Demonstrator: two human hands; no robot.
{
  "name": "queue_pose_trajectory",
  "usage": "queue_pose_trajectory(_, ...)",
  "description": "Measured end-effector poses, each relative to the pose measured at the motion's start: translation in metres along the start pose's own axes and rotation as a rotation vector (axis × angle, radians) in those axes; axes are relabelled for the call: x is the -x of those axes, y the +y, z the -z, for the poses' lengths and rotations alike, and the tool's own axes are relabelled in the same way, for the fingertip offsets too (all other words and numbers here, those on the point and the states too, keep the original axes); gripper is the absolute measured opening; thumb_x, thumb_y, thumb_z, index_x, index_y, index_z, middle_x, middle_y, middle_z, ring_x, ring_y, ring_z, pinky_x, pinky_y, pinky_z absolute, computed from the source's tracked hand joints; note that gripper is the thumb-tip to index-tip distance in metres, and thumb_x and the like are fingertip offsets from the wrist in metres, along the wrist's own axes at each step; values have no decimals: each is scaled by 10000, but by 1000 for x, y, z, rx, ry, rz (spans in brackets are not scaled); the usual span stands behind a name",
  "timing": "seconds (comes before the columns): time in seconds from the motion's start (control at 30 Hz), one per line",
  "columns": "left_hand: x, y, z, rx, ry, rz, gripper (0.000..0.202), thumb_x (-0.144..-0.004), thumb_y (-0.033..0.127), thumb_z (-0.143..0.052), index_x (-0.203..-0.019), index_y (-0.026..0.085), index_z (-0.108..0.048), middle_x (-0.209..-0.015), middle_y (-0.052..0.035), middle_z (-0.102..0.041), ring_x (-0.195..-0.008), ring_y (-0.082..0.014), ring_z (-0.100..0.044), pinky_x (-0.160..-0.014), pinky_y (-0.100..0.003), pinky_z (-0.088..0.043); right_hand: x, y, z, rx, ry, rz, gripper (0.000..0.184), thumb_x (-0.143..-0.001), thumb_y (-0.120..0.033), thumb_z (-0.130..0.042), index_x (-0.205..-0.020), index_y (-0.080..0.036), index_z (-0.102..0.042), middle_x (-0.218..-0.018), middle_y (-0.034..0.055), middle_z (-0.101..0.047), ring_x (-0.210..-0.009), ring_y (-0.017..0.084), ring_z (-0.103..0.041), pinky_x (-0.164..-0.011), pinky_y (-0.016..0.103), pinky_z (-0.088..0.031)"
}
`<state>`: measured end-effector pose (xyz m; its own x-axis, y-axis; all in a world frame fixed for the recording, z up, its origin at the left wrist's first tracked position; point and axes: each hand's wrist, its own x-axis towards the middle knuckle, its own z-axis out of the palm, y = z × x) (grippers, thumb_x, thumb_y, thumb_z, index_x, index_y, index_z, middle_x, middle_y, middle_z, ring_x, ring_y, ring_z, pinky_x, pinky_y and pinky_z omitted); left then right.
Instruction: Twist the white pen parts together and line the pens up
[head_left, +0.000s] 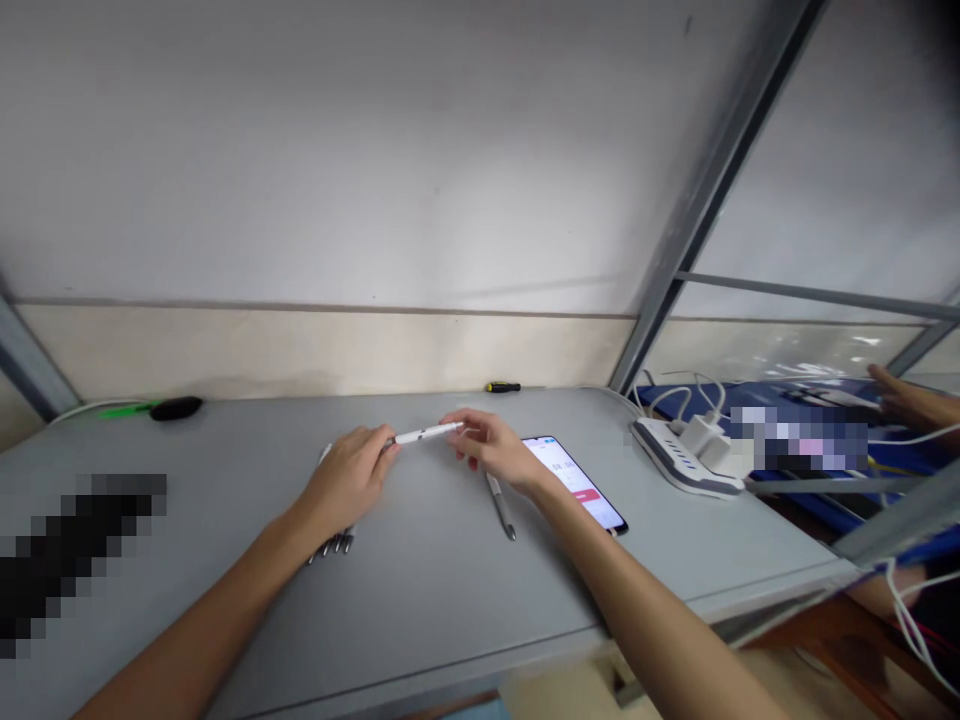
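A white pen [424, 435] is held almost level above the grey desk [442, 600]. My left hand [349, 475] is closed on its left end. At the other end, the thumb and curled fingers of my right hand [491, 447] close around the tip. Below my left hand lie several pens [337, 543] side by side, mostly covered, with their silver tips showing. One more pen [501, 508], white with a grey tip, rests on the desk under my right hand. Beside my right forearm lies a phone [555, 455] with its screen lit, partly hidden by the arm.
A power strip [667, 450] with plugged-in chargers and white cables sits at the right. By the wall lie a yellow-and-black screwdriver [503, 387] and a black object [176, 408] with a green part. Another person's hand [911, 405] is beyond the metal frame [720, 190].
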<state>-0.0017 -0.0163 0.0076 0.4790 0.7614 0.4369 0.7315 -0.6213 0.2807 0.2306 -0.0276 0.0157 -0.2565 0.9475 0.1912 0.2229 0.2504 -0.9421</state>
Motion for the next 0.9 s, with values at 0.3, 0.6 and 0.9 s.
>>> queue_pose_trajectory(0.3, 1, 3, 0, 13, -31, -7, 276, -953, 350, -292, -875, 217, -521, -761, -15, -539, -724, -174, -512, -664, -279, -373, -1, 4, 2, 10, -15, -34, 349, -830, -489, -574, -887, -153, -652, -694, 25, -580, -586, 112, -524, -504, 227, -426)
queue_pose_trajectory(0.6, 1, 1, -1, 13, -33, -6, 278, -956, 341, -285, -907, 217, -529, -788, -23, -559, -749, -180, -530, -680, -288, -388, -1, 2, 3, 0, 9, -63, 318, -834, -452, -573, -884, -149, -654, -672, 26, -589, -567, 116, -544, -465, 221, -424)
queue_pose_trajectory(0.9, 2, -1, -3, 32, -54, -31, 284, -958, 356, -289, -903, 216, -529, -810, -29, -566, -771, -188, -532, -699, -300, -392, -1, 5, 3, 41, -60, -28, 263, -852, -393, -555, -847, -147, -649, -674, 27, -604, -590, 118, -557, -526, 239, -462)
